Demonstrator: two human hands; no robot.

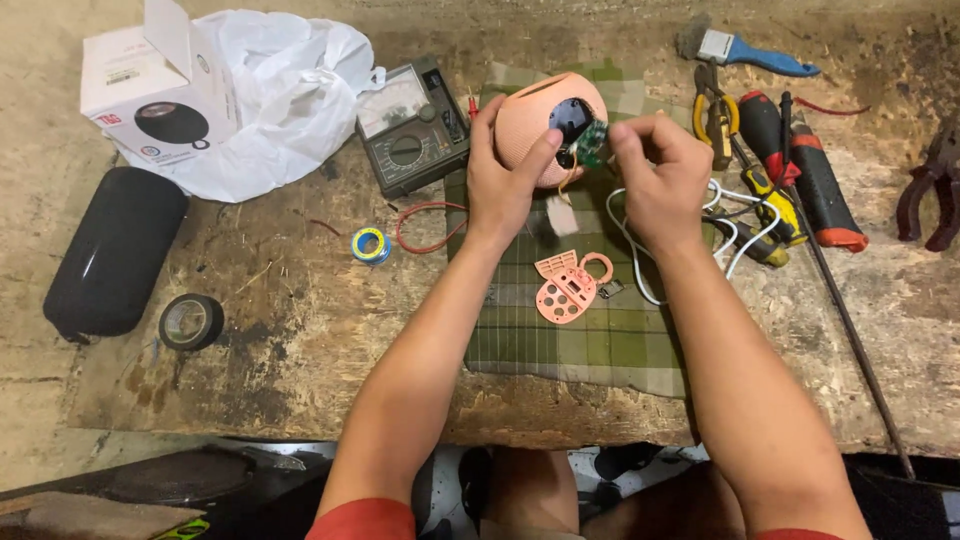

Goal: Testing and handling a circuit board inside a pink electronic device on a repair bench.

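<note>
A: Worn wooden table (300, 330), green checked cloth (570, 350). Left hand (505, 185) clenched round the round pink plastic speaker shell (525, 120), held above the cloth.

B: Right hand (655, 175) pinches the small green circuit board (592, 142). Risk, I'd say: a tug snaps its thin wires.

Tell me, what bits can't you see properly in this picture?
- Head view: the small green circuit board is partly hidden by the right hand.
- The pink round speaker has its near side covered by the left hand.
- The pliers are cut off by the right edge.
- The meter dial markings are too small.
</note>
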